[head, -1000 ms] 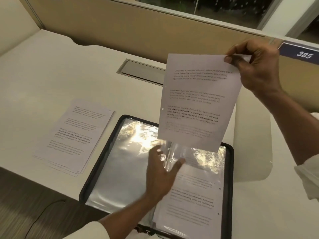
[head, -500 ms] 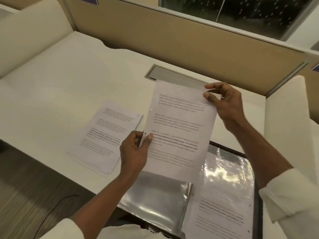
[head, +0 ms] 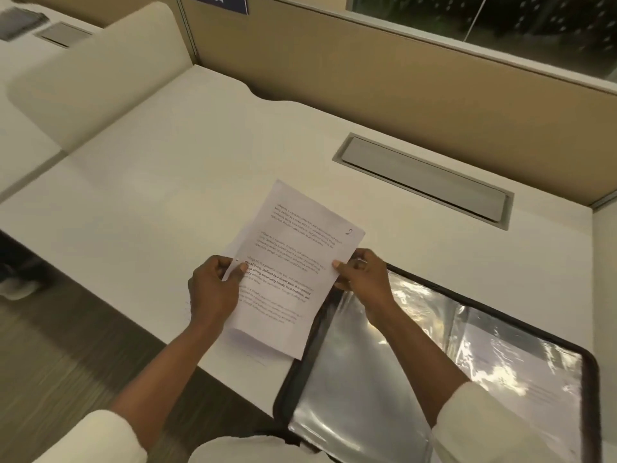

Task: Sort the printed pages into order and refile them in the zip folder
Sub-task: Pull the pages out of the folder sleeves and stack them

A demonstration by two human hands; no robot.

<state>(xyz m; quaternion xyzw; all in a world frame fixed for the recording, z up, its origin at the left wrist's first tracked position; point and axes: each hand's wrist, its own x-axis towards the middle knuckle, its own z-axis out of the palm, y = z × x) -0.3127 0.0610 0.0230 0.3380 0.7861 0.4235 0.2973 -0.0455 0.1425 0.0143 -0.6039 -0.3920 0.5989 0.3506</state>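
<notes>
Pinching printed page (head: 290, 262), left hand (head: 213, 292) L edge, right hand (head: 364, 279) R edge

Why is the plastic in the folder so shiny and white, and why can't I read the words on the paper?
Head view: light bounces off the clear plastic sleeves in the zip folder, making bright white glare. Head view: the print on the printed page is tiny and soft, so only the bold lines stand out. Head view: the floor looks smeared, and the desk edges bend from the wide lens.
</notes>
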